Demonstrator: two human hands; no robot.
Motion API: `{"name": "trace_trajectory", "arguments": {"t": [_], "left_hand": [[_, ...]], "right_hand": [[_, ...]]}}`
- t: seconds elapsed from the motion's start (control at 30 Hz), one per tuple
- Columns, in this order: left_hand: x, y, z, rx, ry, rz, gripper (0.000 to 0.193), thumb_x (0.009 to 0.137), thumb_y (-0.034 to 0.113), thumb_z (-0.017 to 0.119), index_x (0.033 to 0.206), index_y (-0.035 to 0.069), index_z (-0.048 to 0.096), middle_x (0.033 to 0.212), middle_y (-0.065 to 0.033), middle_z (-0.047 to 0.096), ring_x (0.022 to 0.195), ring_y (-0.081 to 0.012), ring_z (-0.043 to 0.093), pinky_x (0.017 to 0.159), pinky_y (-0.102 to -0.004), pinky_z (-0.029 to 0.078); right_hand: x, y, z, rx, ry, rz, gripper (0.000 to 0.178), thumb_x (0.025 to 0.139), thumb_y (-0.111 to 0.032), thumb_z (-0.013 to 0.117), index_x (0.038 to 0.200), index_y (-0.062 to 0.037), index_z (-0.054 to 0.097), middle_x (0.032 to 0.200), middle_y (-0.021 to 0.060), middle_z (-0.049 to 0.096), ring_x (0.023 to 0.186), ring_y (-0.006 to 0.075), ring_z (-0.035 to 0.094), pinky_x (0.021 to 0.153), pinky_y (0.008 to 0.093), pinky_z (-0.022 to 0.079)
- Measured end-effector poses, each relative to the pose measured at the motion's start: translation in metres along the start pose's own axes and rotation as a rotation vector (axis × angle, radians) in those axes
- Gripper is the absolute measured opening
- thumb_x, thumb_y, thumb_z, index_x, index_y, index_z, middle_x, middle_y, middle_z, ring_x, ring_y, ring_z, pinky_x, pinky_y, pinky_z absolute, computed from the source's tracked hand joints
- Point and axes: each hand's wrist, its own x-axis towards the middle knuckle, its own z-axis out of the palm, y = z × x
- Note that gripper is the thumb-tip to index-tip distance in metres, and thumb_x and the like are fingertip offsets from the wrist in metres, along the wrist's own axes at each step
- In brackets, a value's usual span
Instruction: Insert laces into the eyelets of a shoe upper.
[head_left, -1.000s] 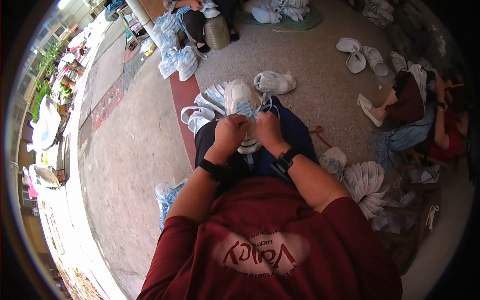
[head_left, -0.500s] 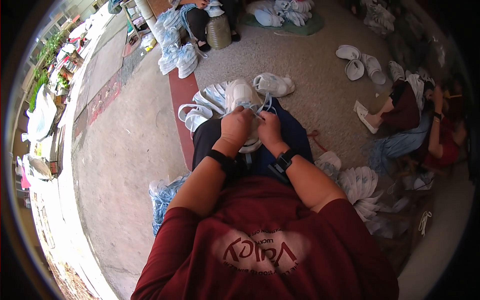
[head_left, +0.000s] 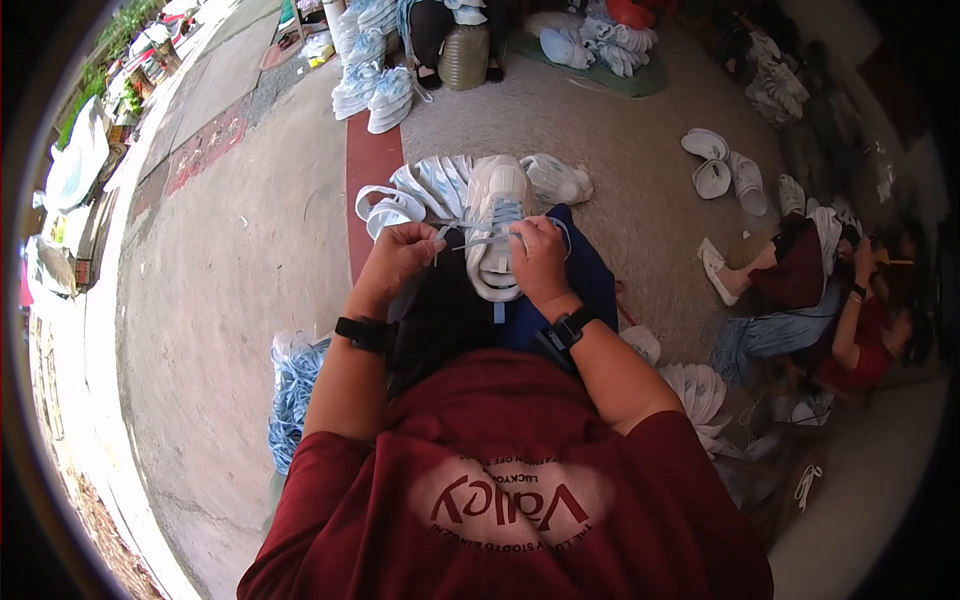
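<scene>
A white sneaker (head_left: 498, 181) rests on my lap, toe pointing away and its opening toward me. Light blue lace (head_left: 508, 208) is threaded through its eyelets. To the left of the shoe, my left hand (head_left: 399, 262) pinches a loose lace end between thumb and fingers. My right hand (head_left: 541, 262) is closed at the right side of the shoe's opening, and a lace runs from its fingertips leftward across the tongue. Lace also stretches across the shoe toward my left hand. The right palm is hidden.
Several white shoes (head_left: 432, 186) lie in a row beyond my knees, another sneaker (head_left: 556, 180) to their right. A bundle of blue laces (head_left: 296, 400) sits at my left. More shoes (head_left: 697, 395) are stacked at my right. Other people sit at the far side and right.
My left hand has moved left and toward me, away from the shoe, drawing a lace end out. My right hand stays by the shoe. The shoe's opening and tongue now show more.
</scene>
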Motion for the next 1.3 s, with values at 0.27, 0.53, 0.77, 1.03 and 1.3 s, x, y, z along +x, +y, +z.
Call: {"name": "trace_trajectory", "arguments": {"t": [0.27, 0.53, 0.77, 1.03, 1.3], "left_hand": [[0.024, -0.017, 0.020, -0.357, 0.102, -0.026, 0.003, 0.082, 0.005, 0.064, 0.082, 0.004, 0.061, 0.069, 0.0013, 0.058, 0.056, -0.0050, 0.051, 0.050, -0.0166, 0.042], [0.055, -0.035, 0.041, -0.262, 0.059, 0.066, 0.008, 0.077, -0.004, 0.062, 0.083, 0.001, 0.059, 0.072, -0.0040, 0.061, 0.059, -0.0097, 0.058, 0.056, -0.0207, 0.050], [0.058, -0.033, 0.048, -0.133, 0.074, 0.019, 0.008, 0.079, 0.000, 0.060, 0.087, -0.002, 0.059, 0.073, -0.0045, 0.060, 0.058, -0.0101, 0.056, 0.054, -0.0218, 0.048], [0.055, -0.030, 0.046, -0.230, 0.351, -0.062, 0.008, 0.083, 0.002, 0.052, 0.088, -0.001, 0.058, 0.071, -0.0043, 0.057, 0.056, -0.0089, 0.054, 0.050, -0.0216, 0.046], [0.057, -0.027, 0.048, 1.104, 0.168, 0.612, 0.009, 0.072, 0.006, 0.057, 0.080, 0.002, 0.060, 0.089, -0.0119, 0.061, 0.089, -0.0309, 0.056, 0.082, -0.0369, 0.045]], "right_hand": [[0.008, 0.001, 0.008, -0.005, -0.355, -0.044, 0.007, 0.073, -0.009, 0.060, 0.070, -0.0032, 0.059, 0.073, 0.0141, 0.055, 0.074, 0.0310, 0.053, 0.069, 0.0419, 0.041], [0.011, -0.001, 0.007, -0.006, -0.489, 0.010, 0.004, 0.070, -0.004, 0.057, 0.068, -0.0017, 0.059, 0.078, 0.0176, 0.056, 0.074, 0.0360, 0.052, 0.069, 0.0427, 0.042], [0.009, -0.001, 0.008, -0.077, -0.435, 0.003, 0.025, 0.070, 0.001, 0.053, 0.094, -0.0003, 0.061, 0.084, 0.0169, 0.061, 0.080, 0.0364, 0.055, 0.074, 0.0418, 0.043], [0.007, -0.002, 0.006, -0.055, -0.458, 0.055, 0.027, 0.067, 0.003, 0.055, 0.093, 0.0000, 0.058, 0.083, 0.0198, 0.057, 0.080, 0.0381, 0.053, 0.073, 0.0442, 0.043], [0.008, -0.002, 0.005, 0.085, -0.286, 0.143, 0.034, 0.061, 0.006, 0.061, 0.093, -0.0019, 0.053, 0.086, 0.0171, 0.054, 0.082, 0.0370, 0.053, 0.073, 0.0407, 0.044]]}}
